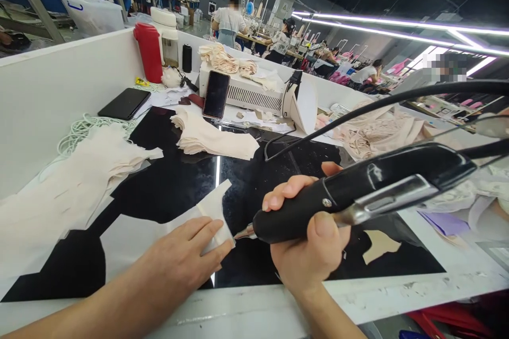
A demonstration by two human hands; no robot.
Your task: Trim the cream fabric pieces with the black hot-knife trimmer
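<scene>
The right hand (pixel 310 243) is wrapped around a black handheld tool (pixel 358 185), thumb along its near side, its metal tip (pixel 246 232) pointing left at the right edge of a white cloth piece (pixel 217 206). The left hand (pixel 191 249) presses that piece with its fingers over the black mat (pixel 246 265), near the middle of its near edge. A cable (pixel 382 100) passes above the tool. Left of the left hand lies a spread pile of pale cloth (pixel 59 190), with green cord (pixel 95 130) at its far side. On the far part of the mat sits a smaller stack (pixel 214 137) of cut pieces; just beyond it a phone (pixel 216 94) leans upright against a white box (pixel 254 92). A small beige scrap (pixel 380 245) lies at the right, near the tool.
</scene>
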